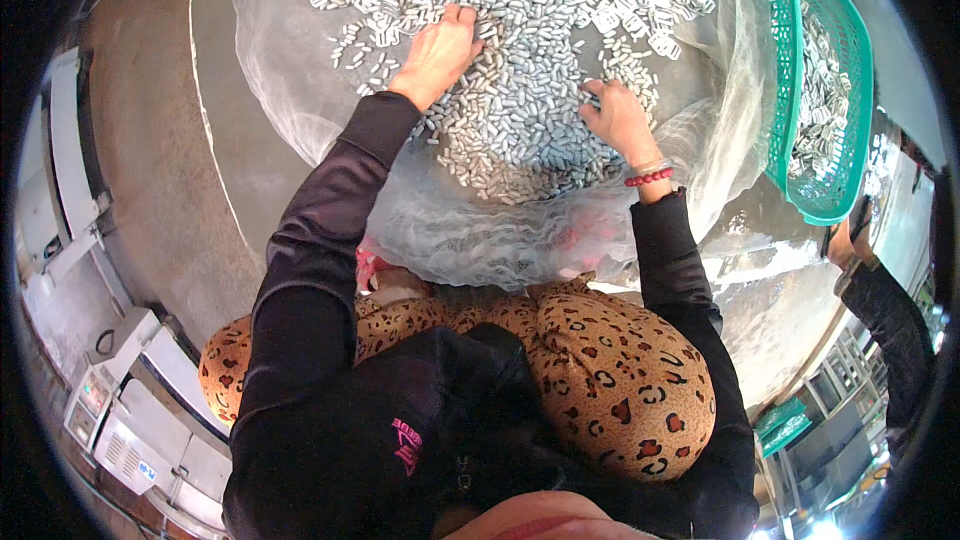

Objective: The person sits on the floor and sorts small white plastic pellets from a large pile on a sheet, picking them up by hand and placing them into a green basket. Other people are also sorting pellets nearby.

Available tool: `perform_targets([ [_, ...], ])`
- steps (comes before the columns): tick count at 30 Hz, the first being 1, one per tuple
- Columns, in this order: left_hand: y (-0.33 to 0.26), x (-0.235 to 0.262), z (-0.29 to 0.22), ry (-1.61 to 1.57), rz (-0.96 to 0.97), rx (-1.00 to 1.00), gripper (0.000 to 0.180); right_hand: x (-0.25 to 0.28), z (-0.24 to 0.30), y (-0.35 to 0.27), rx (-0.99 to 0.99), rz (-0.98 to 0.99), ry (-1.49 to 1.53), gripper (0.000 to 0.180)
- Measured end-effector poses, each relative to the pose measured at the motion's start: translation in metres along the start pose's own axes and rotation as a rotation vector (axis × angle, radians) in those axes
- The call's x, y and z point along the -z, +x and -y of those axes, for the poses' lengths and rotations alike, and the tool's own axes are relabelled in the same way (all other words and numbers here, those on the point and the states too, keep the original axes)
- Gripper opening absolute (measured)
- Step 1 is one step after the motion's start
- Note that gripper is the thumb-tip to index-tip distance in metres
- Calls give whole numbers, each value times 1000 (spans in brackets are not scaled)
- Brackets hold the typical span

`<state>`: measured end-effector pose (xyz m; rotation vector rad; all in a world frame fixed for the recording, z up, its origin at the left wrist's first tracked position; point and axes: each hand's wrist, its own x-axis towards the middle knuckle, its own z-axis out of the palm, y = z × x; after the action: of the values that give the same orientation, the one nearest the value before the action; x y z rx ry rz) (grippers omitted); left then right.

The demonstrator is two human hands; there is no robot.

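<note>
A broad heap of small grey capsule-shaped metal pieces [520,125] lies on a pale mesh net [430,230] in front of me. Mixed into its far side are larger flat slotted pieces like buckles [662,41]. My left hand [438,55] rests on the heap's left part, its fingers stretched forward and the thumb apart. At the right edge of the small pieces, my right hand [618,122] lies with thumb and forefinger apart, fingertips touching the pieces. Neither hand visibly grips one; some fingertips are hidden.
A green plastic basket [787,90] holding slotted metal pieces stands at the right. Beyond its near end, another person's limb in dark cloth [885,330] shows. Pale machine housings [130,450] line the left. My knees are close to the net's near edge.
</note>
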<state>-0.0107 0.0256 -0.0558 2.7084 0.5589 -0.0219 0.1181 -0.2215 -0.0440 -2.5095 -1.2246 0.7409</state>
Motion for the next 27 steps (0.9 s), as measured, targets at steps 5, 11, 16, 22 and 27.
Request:
perform_targets([
  [5,12,13,41,-34,-351,-156,19,24,-2,-7,86,199,252,33],
  [11,15,52,11,-1908,54,70,21,34,-19,22,-33,111,-102,36],
  [16,11,66,-22,-2171,-75,188,34,14,1,23,-31,90,-355,21],
  [22,29,64,-32,-1559,52,235,20,6,-4,28,-3,-19,-185,10],
  [27,98,6,-98,-491,-67,-420,33,16,11,15,7,-79,47,13],
])
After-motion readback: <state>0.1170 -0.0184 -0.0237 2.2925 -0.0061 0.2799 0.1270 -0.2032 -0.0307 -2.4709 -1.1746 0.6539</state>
